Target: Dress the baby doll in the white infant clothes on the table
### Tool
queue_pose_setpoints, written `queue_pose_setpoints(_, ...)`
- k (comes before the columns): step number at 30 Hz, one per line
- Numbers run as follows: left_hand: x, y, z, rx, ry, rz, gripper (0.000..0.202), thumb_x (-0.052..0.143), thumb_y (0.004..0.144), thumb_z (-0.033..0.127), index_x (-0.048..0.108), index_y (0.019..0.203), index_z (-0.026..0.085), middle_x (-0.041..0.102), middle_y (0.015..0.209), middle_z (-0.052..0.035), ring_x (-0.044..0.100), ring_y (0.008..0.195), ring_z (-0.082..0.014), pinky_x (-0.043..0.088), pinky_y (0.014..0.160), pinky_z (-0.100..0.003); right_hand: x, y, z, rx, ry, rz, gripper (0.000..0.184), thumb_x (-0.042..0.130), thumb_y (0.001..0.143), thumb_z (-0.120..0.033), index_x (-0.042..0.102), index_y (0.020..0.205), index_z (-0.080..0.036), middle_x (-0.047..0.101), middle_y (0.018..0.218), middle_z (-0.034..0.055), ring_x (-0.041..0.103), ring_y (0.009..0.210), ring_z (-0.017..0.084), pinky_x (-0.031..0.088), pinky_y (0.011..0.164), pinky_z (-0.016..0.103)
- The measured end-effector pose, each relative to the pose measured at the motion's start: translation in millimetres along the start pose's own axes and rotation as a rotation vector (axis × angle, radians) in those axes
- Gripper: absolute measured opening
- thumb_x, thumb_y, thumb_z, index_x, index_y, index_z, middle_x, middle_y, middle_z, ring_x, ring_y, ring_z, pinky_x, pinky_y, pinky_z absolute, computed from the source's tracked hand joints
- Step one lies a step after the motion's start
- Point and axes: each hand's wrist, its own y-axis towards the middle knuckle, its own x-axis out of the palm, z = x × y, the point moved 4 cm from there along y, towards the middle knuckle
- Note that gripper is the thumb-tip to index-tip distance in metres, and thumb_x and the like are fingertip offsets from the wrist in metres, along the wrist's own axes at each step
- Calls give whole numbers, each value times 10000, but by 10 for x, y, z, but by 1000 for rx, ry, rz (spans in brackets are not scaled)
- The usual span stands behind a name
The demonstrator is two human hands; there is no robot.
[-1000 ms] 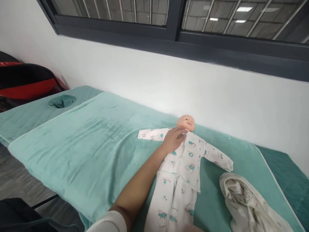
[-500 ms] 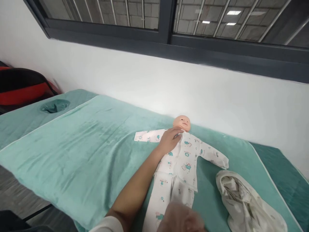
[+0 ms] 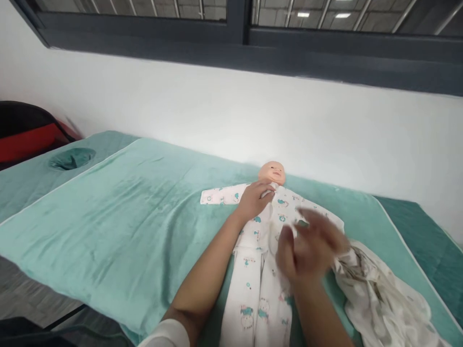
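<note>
Currently, the clothed doll (image 3: 258, 237) lies face-up on the green sheet (image 3: 144, 217). Left hand (image 3: 255, 199) rests at the collar (image 3: 278, 186); any pinch cannot be told. Right hand (image 3: 311, 246), blurred above the shirt (image 3: 282, 203), has fingers spread. Light, flat pressure should avoid dragging fabric.

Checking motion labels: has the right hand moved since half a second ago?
Yes: the right hand has moved forward and rightward, judged against the window frame.

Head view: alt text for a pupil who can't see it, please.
A baby doll in patterned white clothes lies on a green massage table; the left hand rests on its chest, the blurred right hand hovers nearby.
</note>
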Motion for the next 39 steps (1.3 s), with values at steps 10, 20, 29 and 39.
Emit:
queue_pose_setpoints(10,-27,-351,26,139,-33,4,179,586,980,257,729,1087,246,679,1401,-61,562,1374,-218,420,1208,-464,214,-402,1047,443,138,-45,121,547,947,-257,642,1021,-245,668,1191,79,612,1155,251,502,1009,493)
queue_pose_setpoints(20,-28,-376,-10,177,-16,-1,228,594,993,324,732,1169,277,651,1432,-57,543,1396,-222,425,1214,-472,194,-558,942,397,205,-73,235,579,979,-284,722,1163,-309,619,1400,71,551,1334,257,474,1104,526)
queue_pose_setpoints(29,-34,-389,-5,143,-36,0,236,605,992,358,743,1164,273,652,1429,-62,535,1403,-223,436,1208,-461,195,-550,958,417,203,-70,257,559,993,-264,762,1142,-319,637,1385,67,575,1308,249,477,1093,525)
queue_pose_setpoints(39,-28,-385,-5,88,-81,-6,200,630,972,333,750,1117,267,649,1438,-51,522,1414,-215,412,1226,-441,184,-534,915,319,129,-104,272,558,994,-237,754,1158,-327,642,1381,57,562,1318,241,440,1139,544)
